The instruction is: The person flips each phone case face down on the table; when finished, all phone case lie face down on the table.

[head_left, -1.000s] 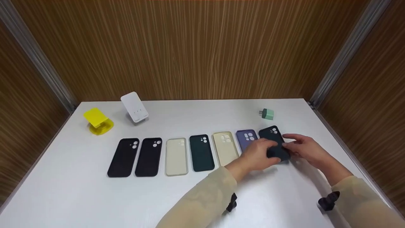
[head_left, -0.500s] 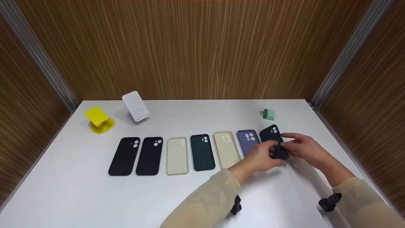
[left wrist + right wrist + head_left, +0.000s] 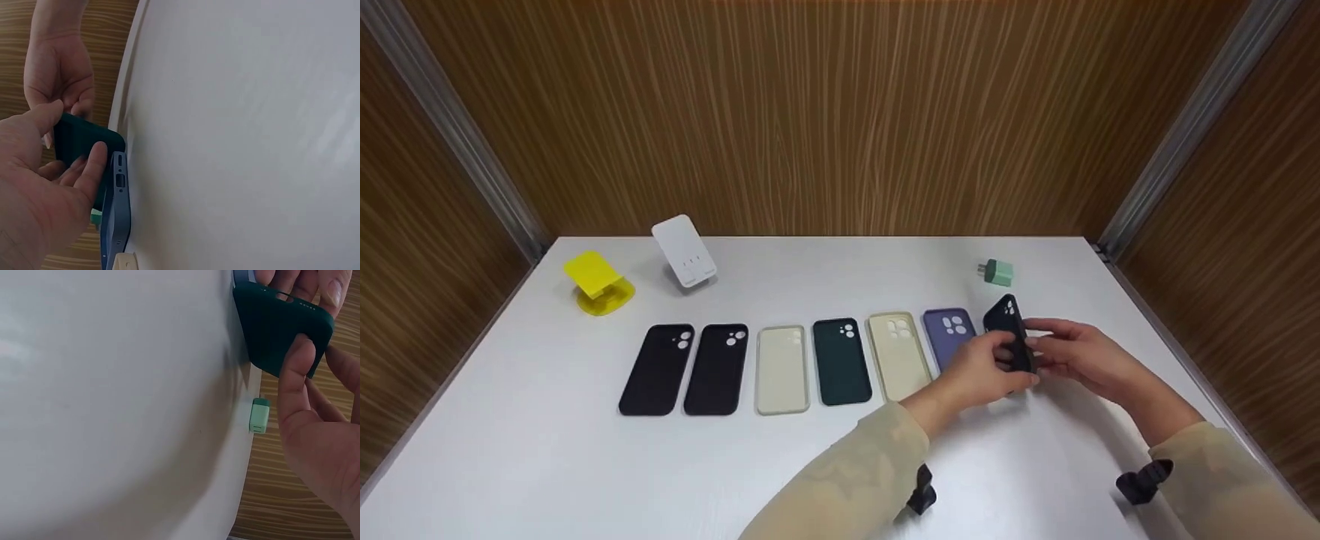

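Observation:
Both hands hold a dark green phone case at the right end of a row of phone cases. It is tilted steeply, right side up, camera holes at the far end. My left hand has its thumb at the near corner and its fingers at the case's inner side. On the right edge, my right hand pinches it; in the right wrist view the thumb presses the outer face of the green case. Just left lies a purple phone case, partly hidden by the left hand.
Leftward in the row lie a cream case, a green case, a pale case and two black cases. Behind stand a mint plug charger, a white stand and a yellow stand. Wood panels enclose the white table.
The dark green case has gone from lying nearly face up to standing steeply tilted, its right side raised. Both hands have stayed on it; the left has shifted slightly right.

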Action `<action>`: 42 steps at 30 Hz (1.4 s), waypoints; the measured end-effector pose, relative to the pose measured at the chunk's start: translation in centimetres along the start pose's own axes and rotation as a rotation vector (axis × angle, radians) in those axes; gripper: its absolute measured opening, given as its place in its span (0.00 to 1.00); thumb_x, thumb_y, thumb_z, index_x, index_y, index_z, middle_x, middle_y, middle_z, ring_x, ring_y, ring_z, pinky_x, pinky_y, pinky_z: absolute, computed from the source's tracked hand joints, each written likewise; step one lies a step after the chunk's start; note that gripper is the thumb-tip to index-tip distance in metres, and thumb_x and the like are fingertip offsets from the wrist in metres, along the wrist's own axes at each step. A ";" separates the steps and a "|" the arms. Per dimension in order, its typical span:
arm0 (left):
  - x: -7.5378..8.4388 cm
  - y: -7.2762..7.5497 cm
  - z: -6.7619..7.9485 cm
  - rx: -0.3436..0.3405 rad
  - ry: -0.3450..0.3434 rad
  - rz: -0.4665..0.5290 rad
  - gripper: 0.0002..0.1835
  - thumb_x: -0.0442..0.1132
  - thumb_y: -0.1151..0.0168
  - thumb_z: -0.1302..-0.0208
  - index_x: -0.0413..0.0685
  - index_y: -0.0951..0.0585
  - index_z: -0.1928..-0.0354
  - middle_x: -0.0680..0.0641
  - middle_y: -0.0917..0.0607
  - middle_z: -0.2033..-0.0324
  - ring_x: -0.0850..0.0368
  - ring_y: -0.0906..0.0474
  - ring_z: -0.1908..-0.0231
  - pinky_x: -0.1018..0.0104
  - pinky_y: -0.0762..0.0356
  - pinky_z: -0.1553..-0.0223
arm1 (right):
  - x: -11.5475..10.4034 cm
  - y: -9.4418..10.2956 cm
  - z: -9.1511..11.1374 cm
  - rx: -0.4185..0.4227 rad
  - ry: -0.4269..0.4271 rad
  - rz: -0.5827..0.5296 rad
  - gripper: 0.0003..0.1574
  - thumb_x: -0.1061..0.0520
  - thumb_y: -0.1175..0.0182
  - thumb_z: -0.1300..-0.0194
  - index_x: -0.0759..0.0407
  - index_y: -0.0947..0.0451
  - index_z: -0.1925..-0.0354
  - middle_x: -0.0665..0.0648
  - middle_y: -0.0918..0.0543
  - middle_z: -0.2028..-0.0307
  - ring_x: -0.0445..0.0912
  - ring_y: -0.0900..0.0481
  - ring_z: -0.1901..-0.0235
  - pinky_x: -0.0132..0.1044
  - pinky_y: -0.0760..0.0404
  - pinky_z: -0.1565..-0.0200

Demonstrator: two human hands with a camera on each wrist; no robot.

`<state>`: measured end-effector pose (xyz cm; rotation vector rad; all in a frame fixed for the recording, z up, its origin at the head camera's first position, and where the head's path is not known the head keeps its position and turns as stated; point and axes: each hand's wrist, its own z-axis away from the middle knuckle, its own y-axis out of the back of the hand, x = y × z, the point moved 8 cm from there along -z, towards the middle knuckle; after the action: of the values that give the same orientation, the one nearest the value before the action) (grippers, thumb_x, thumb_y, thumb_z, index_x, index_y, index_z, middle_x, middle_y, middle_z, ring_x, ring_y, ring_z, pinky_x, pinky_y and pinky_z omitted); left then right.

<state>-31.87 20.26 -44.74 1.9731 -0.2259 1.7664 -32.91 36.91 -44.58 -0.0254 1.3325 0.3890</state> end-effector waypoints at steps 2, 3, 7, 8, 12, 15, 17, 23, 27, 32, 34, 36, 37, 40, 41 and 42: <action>-0.2 0.1 0.1 0.015 0.024 0.023 0.34 0.36 0.19 0.40 0.37 0.22 0.33 0.44 0.11 0.52 0.60 0.14 0.53 0.76 0.19 0.57 | 0.1 -0.1 0.0 -0.015 -0.001 -0.012 0.37 0.56 0.40 0.20 0.70 0.38 0.23 0.55 0.14 0.45 0.49 0.12 0.53 0.38 0.14 0.48; -0.2 0.1 0.2 0.022 0.036 0.033 0.34 0.37 0.19 0.40 0.38 0.22 0.33 0.44 0.11 0.53 0.60 0.14 0.53 0.76 0.19 0.57 | 0.2 -0.2 0.0 -0.020 -0.002 -0.018 0.37 0.56 0.39 0.20 0.70 0.38 0.23 0.56 0.15 0.45 0.49 0.12 0.53 0.39 0.14 0.48; -0.5 0.0 0.3 0.041 0.088 0.082 0.33 0.37 0.20 0.39 0.40 0.22 0.33 0.44 0.11 0.53 0.62 0.14 0.56 0.71 0.16 0.61 | 0.3 -0.2 0.0 -0.034 -0.002 -0.033 0.38 0.56 0.39 0.20 0.70 0.39 0.22 0.57 0.17 0.42 0.50 0.12 0.51 0.39 0.14 0.46; -0.5 0.0 0.3 0.043 0.100 0.090 0.33 0.37 0.20 0.38 0.40 0.22 0.33 0.44 0.11 0.53 0.62 0.15 0.57 0.70 0.15 0.61 | 0.4 -0.2 0.0 -0.033 -0.008 -0.033 0.39 0.56 0.39 0.20 0.70 0.39 0.22 0.58 0.17 0.41 0.50 0.12 0.50 0.39 0.14 0.46; -0.6 0.0 0.5 0.061 0.124 0.097 0.32 0.37 0.20 0.38 0.41 0.21 0.33 0.45 0.10 0.53 0.62 0.15 0.58 0.69 0.15 0.61 | 0.5 -0.5 0.1 -0.049 -0.018 -0.038 0.41 0.55 0.38 0.20 0.70 0.41 0.21 0.60 0.20 0.36 0.51 0.13 0.46 0.40 0.15 0.44; -0.6 0.1 0.5 0.078 0.118 0.099 0.30 0.37 0.21 0.37 0.40 0.20 0.35 0.45 0.10 0.56 0.63 0.15 0.59 0.70 0.15 0.60 | 0.5 -0.9 0.0 -0.062 -0.018 -0.056 0.41 0.56 0.38 0.20 0.70 0.41 0.21 0.62 0.20 0.36 0.51 0.13 0.45 0.40 0.15 0.44; -0.6 0.2 0.5 0.089 0.116 0.111 0.29 0.36 0.21 0.37 0.40 0.20 0.36 0.47 0.10 0.59 0.63 0.15 0.60 0.71 0.16 0.59 | 0.5 -1.1 0.0 -0.067 -0.013 -0.066 0.40 0.56 0.39 0.20 0.70 0.41 0.21 0.61 0.19 0.36 0.51 0.13 0.45 0.40 0.15 0.44; -0.7 0.1 0.7 0.121 0.136 0.198 0.29 0.31 0.22 0.38 0.41 0.20 0.35 0.51 0.13 0.64 0.62 0.15 0.65 0.68 0.14 0.61 | 0.7 -1.3 0.0 -0.071 -0.009 -0.092 0.36 0.57 0.39 0.20 0.68 0.37 0.22 0.57 0.13 0.43 0.51 0.11 0.50 0.40 0.13 0.48; -0.7 0.2 0.8 0.148 0.150 0.258 0.32 0.27 0.24 0.39 0.41 0.22 0.33 0.48 0.12 0.64 0.58 0.14 0.67 0.64 0.13 0.61 | 0.9 -1.4 0.0 -0.062 -0.021 -0.089 0.33 0.57 0.39 0.20 0.64 0.32 0.24 0.55 0.11 0.47 0.50 0.10 0.52 0.39 0.12 0.51; -0.5 0.3 1.0 0.171 0.157 0.308 0.32 0.24 0.27 0.40 0.41 0.23 0.32 0.44 0.11 0.61 0.53 0.12 0.67 0.62 0.12 0.61 | 0.8 -1.4 -0.1 -0.041 -0.020 -0.028 0.36 0.55 0.38 0.21 0.68 0.35 0.23 0.52 0.12 0.48 0.49 0.10 0.53 0.39 0.13 0.51; -0.5 0.4 1.0 0.177 0.155 0.322 0.32 0.23 0.29 0.39 0.42 0.22 0.32 0.42 0.11 0.60 0.52 0.12 0.66 0.61 0.12 0.61 | 0.7 -1.4 -0.1 -0.031 -0.022 -0.008 0.38 0.54 0.38 0.21 0.69 0.36 0.23 0.52 0.13 0.48 0.48 0.10 0.54 0.38 0.13 0.51; -0.4 0.5 1.1 0.177 0.149 0.334 0.31 0.22 0.31 0.39 0.42 0.22 0.32 0.42 0.11 0.60 0.52 0.11 0.65 0.61 0.12 0.61 | 0.6 -1.3 0.0 -0.018 -0.026 0.006 0.39 0.53 0.37 0.22 0.70 0.36 0.23 0.52 0.13 0.48 0.48 0.11 0.54 0.38 0.13 0.50; -0.4 0.5 1.1 0.178 0.146 0.344 0.31 0.21 0.32 0.39 0.43 0.22 0.32 0.42 0.11 0.60 0.52 0.12 0.65 0.61 0.12 0.61 | 0.6 -1.2 0.1 -0.011 -0.027 0.014 0.39 0.53 0.36 0.22 0.70 0.36 0.23 0.52 0.13 0.48 0.48 0.11 0.54 0.38 0.13 0.50; -0.3 0.6 1.2 0.182 0.135 0.372 0.31 0.20 0.33 0.38 0.43 0.21 0.33 0.43 0.10 0.61 0.52 0.11 0.65 0.61 0.12 0.61 | 0.6 -1.1 0.2 0.003 -0.025 0.042 0.39 0.52 0.36 0.22 0.69 0.36 0.23 0.52 0.14 0.47 0.48 0.11 0.53 0.38 0.13 0.49; -0.3 0.6 1.2 0.184 0.135 0.383 0.31 0.20 0.33 0.38 0.44 0.21 0.33 0.43 0.10 0.62 0.51 0.11 0.65 0.60 0.12 0.61 | 0.6 -1.1 0.3 0.006 -0.025 0.052 0.39 0.52 0.36 0.22 0.69 0.36 0.23 0.52 0.14 0.47 0.48 0.11 0.53 0.38 0.13 0.49; -0.3 0.7 1.2 0.185 0.136 0.398 0.30 0.20 0.33 0.38 0.44 0.21 0.34 0.44 0.10 0.62 0.51 0.11 0.65 0.60 0.12 0.60 | 0.6 -1.1 0.3 0.009 -0.026 0.065 0.40 0.52 0.36 0.22 0.69 0.36 0.23 0.52 0.13 0.47 0.48 0.12 0.53 0.38 0.14 0.49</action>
<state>-31.09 19.07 -44.98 2.0281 -0.4491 2.2341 -32.24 36.14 -45.31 0.0304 1.3120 0.4370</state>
